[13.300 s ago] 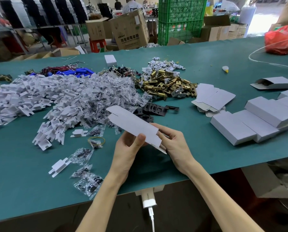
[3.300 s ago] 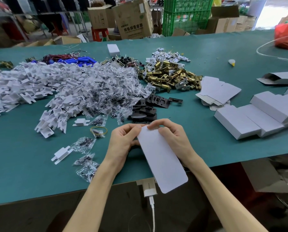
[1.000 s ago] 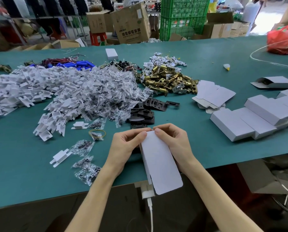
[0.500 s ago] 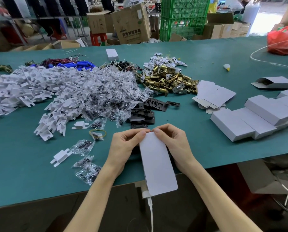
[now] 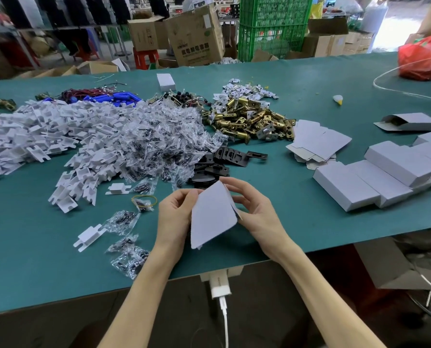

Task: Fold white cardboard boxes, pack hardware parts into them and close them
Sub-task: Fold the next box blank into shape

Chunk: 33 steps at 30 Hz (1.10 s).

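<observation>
One white cardboard box [image 5: 211, 214] is in hand: a pale panel, tilted, rounded at its near corners, with a small flap jutting from its right edge. Two hands hold it above the desk [image 5: 33, 259], just in front of the black strike plates [image 5: 217, 164]. The left hand [image 5: 174, 212] has its grip pinching the left edge, and the right hand [image 5: 254, 207] has its grip curled round the right. Right of the plates lie one stack of flat blanks [image 5: 319, 144], at least four closed boxes [image 5: 347, 189] and one open-ended box [image 5: 410, 121].
</observation>
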Each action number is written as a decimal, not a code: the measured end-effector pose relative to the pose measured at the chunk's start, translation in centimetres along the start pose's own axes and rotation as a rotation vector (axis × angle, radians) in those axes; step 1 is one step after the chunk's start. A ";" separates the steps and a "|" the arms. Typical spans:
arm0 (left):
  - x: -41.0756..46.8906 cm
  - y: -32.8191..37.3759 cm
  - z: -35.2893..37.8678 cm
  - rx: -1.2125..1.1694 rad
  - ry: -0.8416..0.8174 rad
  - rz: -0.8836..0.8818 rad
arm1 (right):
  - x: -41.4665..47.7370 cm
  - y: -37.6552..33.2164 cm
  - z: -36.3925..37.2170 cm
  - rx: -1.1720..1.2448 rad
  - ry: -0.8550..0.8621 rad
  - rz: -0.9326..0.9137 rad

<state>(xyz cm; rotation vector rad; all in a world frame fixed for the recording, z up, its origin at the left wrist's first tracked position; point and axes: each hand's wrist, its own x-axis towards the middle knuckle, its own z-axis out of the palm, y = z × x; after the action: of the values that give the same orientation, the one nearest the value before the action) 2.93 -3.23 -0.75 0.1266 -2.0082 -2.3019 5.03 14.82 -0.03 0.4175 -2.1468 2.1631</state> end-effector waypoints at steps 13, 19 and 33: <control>-0.3 0.3 0.2 -0.110 -0.157 0.033 | 0.2 0.9 0.2 0.083 0.166 0.107; -0.7 0.7 0.6 -0.059 -0.196 0.087 | 0.1 0.8 0.2 0.176 0.218 0.127; -0.6 0.3 0.1 -0.028 -0.111 0.061 | -0.2 -0.3 0.8 -0.024 0.216 0.138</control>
<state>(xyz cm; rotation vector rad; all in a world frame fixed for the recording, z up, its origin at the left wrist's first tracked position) 3.49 -3.07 -0.42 -0.0647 -1.9990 -2.3474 5.37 14.07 0.21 0.0323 -2.1357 2.1349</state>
